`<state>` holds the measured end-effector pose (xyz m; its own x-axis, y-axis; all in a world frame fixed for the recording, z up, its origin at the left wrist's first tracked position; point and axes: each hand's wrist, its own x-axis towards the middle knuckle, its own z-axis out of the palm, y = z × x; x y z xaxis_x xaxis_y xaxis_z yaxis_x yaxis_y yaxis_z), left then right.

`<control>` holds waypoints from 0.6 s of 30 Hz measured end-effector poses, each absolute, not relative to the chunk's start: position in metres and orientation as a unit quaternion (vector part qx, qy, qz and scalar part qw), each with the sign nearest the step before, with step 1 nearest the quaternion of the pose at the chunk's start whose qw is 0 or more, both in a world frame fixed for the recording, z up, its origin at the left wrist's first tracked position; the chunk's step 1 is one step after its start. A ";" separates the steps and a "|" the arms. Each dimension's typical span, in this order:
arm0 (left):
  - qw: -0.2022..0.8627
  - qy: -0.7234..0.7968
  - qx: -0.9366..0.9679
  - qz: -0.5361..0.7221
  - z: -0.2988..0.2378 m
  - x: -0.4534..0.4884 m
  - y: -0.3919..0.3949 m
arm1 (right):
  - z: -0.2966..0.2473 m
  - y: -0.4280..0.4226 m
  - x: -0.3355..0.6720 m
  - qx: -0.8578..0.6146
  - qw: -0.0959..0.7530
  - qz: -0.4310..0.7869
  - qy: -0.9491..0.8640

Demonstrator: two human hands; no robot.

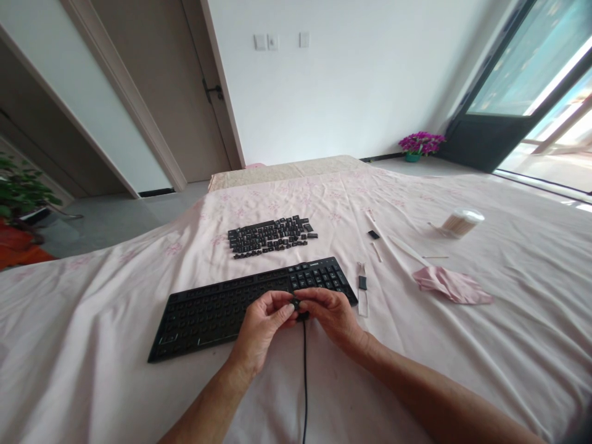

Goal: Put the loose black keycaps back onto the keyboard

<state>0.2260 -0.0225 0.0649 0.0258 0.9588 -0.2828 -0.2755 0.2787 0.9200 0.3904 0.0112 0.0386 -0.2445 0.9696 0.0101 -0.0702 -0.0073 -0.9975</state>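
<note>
Bare sheet (pixel 92 320) left; keyboard (pixel 208 311), loose keycaps (pixel 271 236) block ahead.

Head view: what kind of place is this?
Probably a bedroom at home: the keyboard lies on a pink bedsheet, with a wooden door and a glass balcony door behind.

The keyboard (pixel 222 308) in the lower middle of the frame is black, as are its cable (pixel 304 382) and the loose keycaps (pixel 271 236) heaped above it. The bed sheet (pixel 115 290) is pale pink with a faint pink flower print. At right lies a crumpled pink cloth (pixel 451 285). A cream-coloured tub of cotton swabs (pixel 461 222) has a white lid. In the upper right, the potted flowers (pixel 420 143) are purple-magenta in a green pot.
</note>
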 end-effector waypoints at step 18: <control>0.641 0.486 0.323 0.499 0.066 0.225 -0.022 | 0.052 0.011 0.397 -0.344 0.475 0.378 -0.716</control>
<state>0.2248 -0.0221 0.0656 0.0297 0.9531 -0.3012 -0.3255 0.2941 0.8986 0.3970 0.0112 0.0518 -0.3113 0.8522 0.4205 0.1347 0.4776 -0.8682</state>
